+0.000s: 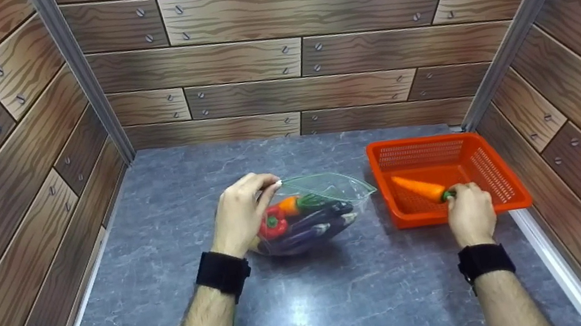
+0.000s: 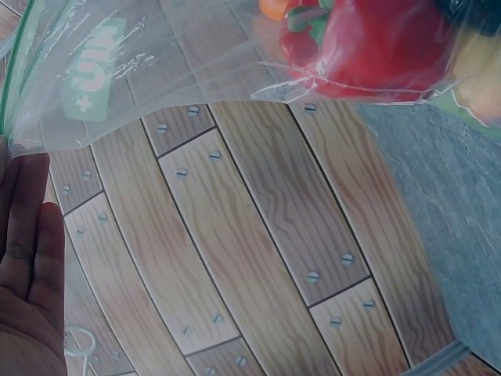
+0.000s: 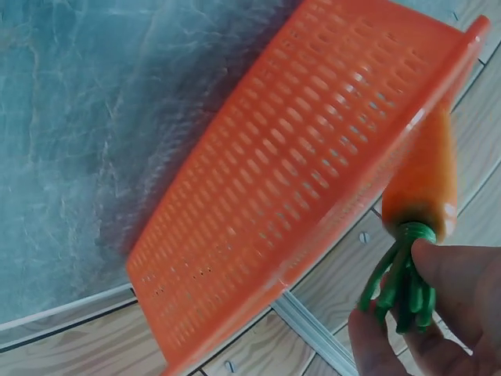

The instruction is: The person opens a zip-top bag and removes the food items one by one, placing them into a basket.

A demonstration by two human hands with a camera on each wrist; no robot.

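My left hand (image 1: 241, 213) pinches a corner of the green-edged mouth of a clear zip bag (image 2: 180, 63). The bag's mouth gapes toward the right. Through the plastic show a red bell pepper (image 1: 272, 223), an orange vegetable (image 1: 289, 206) and several dark purple eggplants (image 1: 302, 237). With thumb and fingers my right hand (image 1: 472, 210) grips a carrot (image 1: 418, 187) by its green stem tuft (image 3: 407, 282). In the head view the carrot overlaps the orange basket (image 1: 450, 214), its tip pointing left toward the bag. The right wrist view has it at the basket's rim.
The basket, with perforated walls, stands at the right of the grey marbled table (image 1: 169, 205), close to the right side wall. Wood-patterned panels (image 1: 250, 58) with metal corner posts (image 1: 87, 73) enclose the table at the back and on both sides.
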